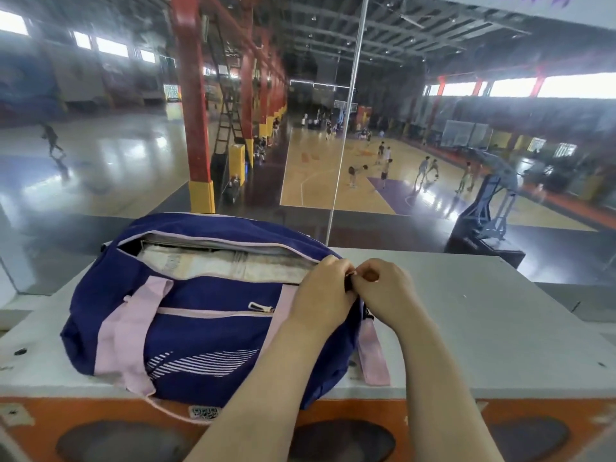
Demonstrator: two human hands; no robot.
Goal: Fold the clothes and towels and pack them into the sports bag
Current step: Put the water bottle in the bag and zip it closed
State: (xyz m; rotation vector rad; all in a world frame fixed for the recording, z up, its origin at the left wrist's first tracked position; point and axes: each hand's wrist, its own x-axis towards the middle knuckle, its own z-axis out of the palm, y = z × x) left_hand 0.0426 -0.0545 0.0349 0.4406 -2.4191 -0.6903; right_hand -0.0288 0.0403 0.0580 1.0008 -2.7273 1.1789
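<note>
Navy bag: sports bag (206, 315) is lying on the grey ledge (483, 328), long axis running left to right across the head view, pink straps (133, 331) hanging over its front.
Zip opening: top opening (213, 258) is gaping along nearly the whole length, stretching away to the left of both hands.
Contents: folded light cloth (213, 263) is sitting inside, filling the opening up to the rim; looks like towel or clothing, cannot tell which.
Left hand: left hand (321, 295) is resting on the bag's right end, fingers curling over the fabric beside the zip end, seemingly holding it steady.
Right hand: right hand (383, 288) is just beside the left, touching it, fingertips pinching something small and dark at the zip end, probably the zip puller; too small to confirm.
Key relation: both hands are sitting at the right end of the zip, so the closing pull should be going leftward along the long axis; right hand seems to be on the puller, left doing the bracing.
Stage: packing is looking done, closing not yet begun.
Background: glass pane (433, 128) behind the ledge is showing a basketball court (333, 175) below.
</note>
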